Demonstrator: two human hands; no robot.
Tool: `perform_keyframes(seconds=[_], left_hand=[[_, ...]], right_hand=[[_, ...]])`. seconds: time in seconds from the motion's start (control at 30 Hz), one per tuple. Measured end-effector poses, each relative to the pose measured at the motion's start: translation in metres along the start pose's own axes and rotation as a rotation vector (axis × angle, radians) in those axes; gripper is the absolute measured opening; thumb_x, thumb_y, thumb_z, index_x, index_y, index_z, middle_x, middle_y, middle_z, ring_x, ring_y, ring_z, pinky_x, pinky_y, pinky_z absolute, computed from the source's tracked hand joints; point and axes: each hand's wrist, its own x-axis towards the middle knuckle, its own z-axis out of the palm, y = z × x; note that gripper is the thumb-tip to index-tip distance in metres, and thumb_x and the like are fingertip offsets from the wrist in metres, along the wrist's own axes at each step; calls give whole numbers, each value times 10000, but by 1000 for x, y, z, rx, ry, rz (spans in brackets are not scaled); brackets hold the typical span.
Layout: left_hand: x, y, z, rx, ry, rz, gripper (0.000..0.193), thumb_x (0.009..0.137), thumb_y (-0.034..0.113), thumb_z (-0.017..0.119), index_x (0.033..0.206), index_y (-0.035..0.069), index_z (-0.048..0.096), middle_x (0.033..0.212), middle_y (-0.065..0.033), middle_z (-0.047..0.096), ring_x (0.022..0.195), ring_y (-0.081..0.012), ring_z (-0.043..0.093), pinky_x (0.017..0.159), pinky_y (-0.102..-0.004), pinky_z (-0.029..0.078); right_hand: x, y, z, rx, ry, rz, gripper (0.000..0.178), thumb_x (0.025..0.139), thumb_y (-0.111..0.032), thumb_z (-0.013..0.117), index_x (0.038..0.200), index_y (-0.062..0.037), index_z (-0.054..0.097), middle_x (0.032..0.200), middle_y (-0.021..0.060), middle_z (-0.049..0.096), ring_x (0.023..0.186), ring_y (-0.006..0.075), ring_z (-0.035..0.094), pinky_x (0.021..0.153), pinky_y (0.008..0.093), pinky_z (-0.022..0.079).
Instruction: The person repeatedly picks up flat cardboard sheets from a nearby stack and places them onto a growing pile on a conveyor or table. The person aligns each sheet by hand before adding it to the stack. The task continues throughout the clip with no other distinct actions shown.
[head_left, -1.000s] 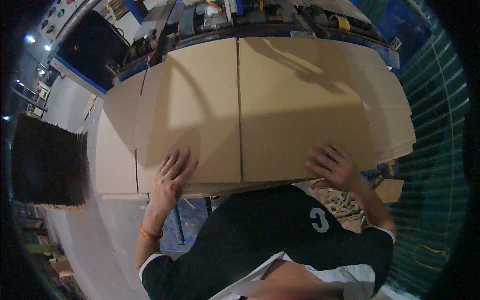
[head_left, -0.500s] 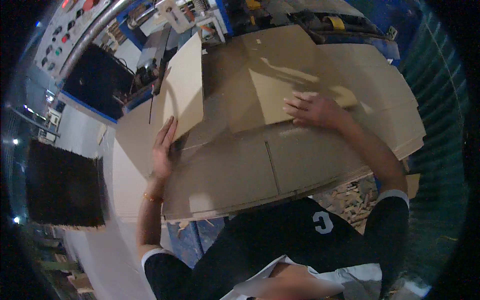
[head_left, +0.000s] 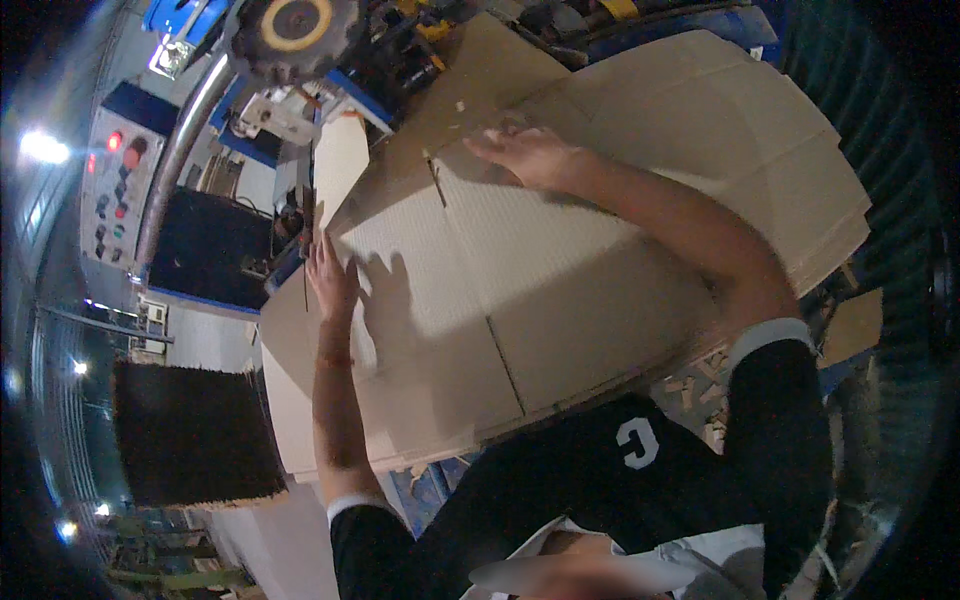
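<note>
A wide sheet of brown corrugated cardboard (head_left: 560, 260) with slots cut in it lies in front of me, on top of other cardboard. My left hand (head_left: 332, 282) rests at its left edge with the fingers stretched forward. Just beyond those fingertips a pale cardboard flap (head_left: 341, 165) stands up beside the machine. My right hand (head_left: 528, 155) is over the far part of the sheet, palm down and fingers extended, slightly blurred. Neither hand is wrapped round anything.
Ahead on the left is a machine with a toothed wheel (head_left: 295, 30) and metal parts. A control panel (head_left: 122, 185) with buttons stands left of it, beside a curved metal pipe (head_left: 180, 150). Cardboard scraps (head_left: 705, 390) lie below the near right edge. A dark stack (head_left: 195, 435) is at left.
Both hands have moved forward, and the sheet's slot shows farther away. The raised flap is now nearer the machine, beyond my left fingertips. The view has tilted, bringing the toothed wheel in.
</note>
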Motion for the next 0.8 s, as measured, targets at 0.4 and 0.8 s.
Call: perform_keyframes(seconds=[0.4, 0.8], left_hand=[[-252, -67, -130, 57, 73, -1288, 605, 781, 303, 663, 1179, -106, 463, 1073, -183, 567, 967, -327, 527, 867, -400, 423], [-262, -93, -154, -582, 503, -1304, 393, 804, 261, 569, 1045, -50, 558, 1095, -151, 541, 1015, -284, 481, 897, -477, 376]], right_hand=[[-331, 48, -88, -302, 367, 1071, 545, 828, -143, 599, 1333, -76, 403, 1401, 164, 345, 1288, 318, 339, 1033, 399, 318], [-342, 37, -40, -139, 569, 1272, 597, 915, -334, 498, 1345, 42, 327, 1454, 171, 242, 1358, 318, 193, 1092, 397, 185]])
